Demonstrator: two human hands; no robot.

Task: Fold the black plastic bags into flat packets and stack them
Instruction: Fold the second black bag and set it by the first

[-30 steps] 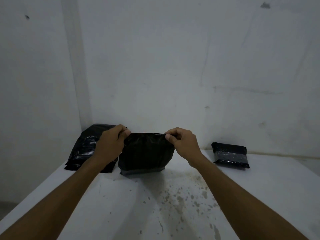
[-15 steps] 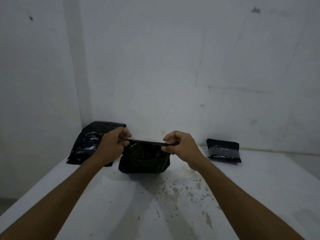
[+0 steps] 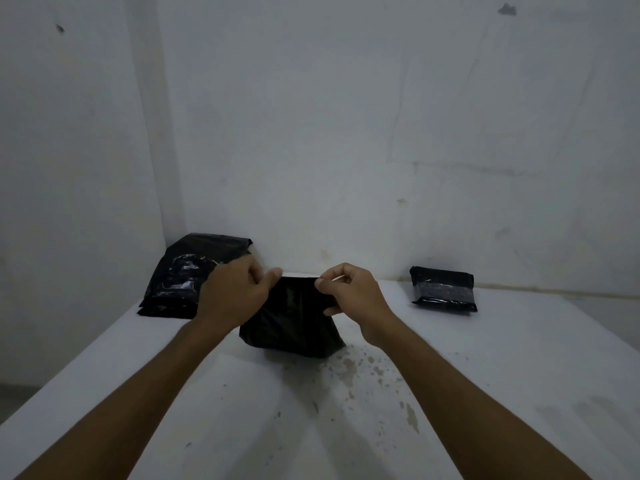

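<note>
Lower now than a second ago, the bag [image 3: 292,323] sags onto the white desk [image 3: 485,393] between both hands. Thin, light, slippery film — best pinched at its top edge, where left hand [image 3: 235,296] and right hand [image 3: 349,297] each pinch a corner.

A white table [image 3: 519,375], stained with brownish spots near its middle, is set into a corner formed by two pale, scuffed walls [image 3: 346,133]. Grey floor [image 3: 14,396] is glimpsed lower left. The light is dim.

White table [image 3: 519,393], brown stains near centre; scuffed white walls [image 3: 346,133] behind
</note>
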